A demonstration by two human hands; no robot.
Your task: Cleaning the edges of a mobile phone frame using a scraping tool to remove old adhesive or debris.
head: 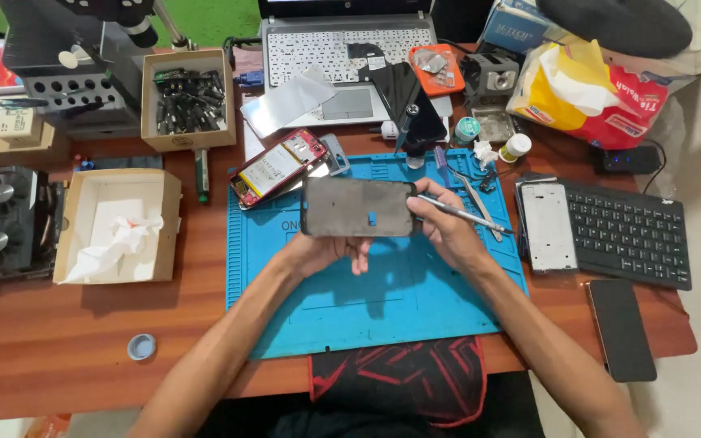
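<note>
A grey phone frame (356,207) is held flat above the blue repair mat (367,308). My left hand (326,247) supports it from below, its fingers curled under the lower edge. My right hand (444,227) grips the frame's right end and holds a thin metal tool (464,215) that points right. An opened phone with a red inside and white battery (277,168) lies on the mat's upper left corner. Tweezers (480,207) rest on the mat to the right of my hand.
A small black keyboard (630,235) and a silver phone frame (548,227) lie right. A dark phone (621,328) sits near the front right edge. A white box with tissue (115,227), a box of tool bits (188,101), a laptop (342,49) and a fan card (2,223) surround the mat.
</note>
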